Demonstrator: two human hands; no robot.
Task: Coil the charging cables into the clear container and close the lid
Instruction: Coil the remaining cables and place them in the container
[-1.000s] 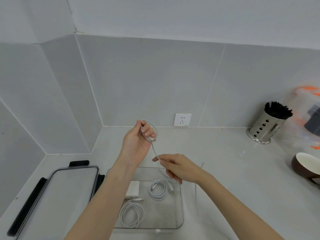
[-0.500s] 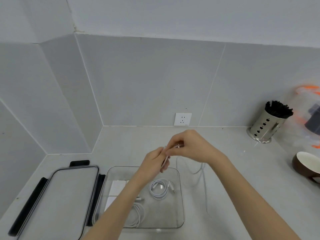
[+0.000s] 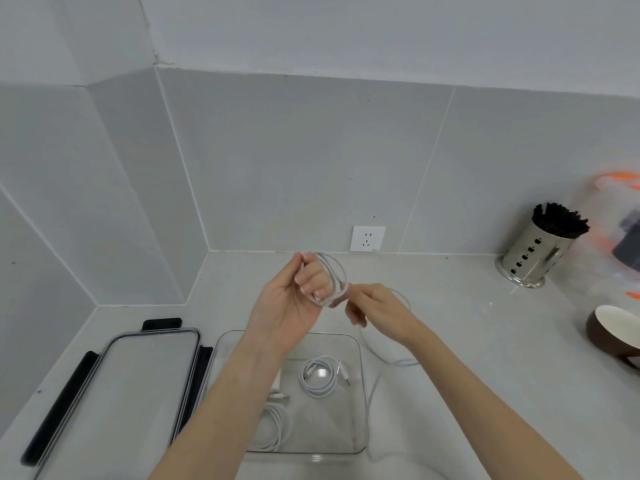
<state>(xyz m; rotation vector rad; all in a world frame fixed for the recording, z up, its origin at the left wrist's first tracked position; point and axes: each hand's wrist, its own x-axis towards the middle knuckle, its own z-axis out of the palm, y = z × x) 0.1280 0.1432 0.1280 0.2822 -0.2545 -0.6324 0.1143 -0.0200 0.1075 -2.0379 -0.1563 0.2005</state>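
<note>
My left hand (image 3: 291, 299) is raised above the clear container (image 3: 362, 403) with loops of a white charging cable (image 3: 334, 271) wound around its curled fingers. My right hand (image 3: 377, 306) pinches the same cable just beside those loops. The cable's loose tail (image 3: 384, 358) hangs down to the counter right of the container. Inside the container lie a small coiled white cable (image 3: 317, 377), a larger coil (image 3: 273, 431) near the front and a white charger block (image 3: 277, 381), partly hidden by my left forearm. The lid (image 3: 138, 382), clear with black clips, lies flat to the left.
A steel holder of black sticks (image 3: 533, 251) stands at the back right. A brown bowl (image 3: 613, 334) and a blurred clear bag with orange marks (image 3: 620, 216) sit at the right edge. A wall socket (image 3: 367, 238) is behind my hands.
My left hand rose and turned palm-up with more cable loops around its fingers. My right hand came down and to the right, still on the cable.
</note>
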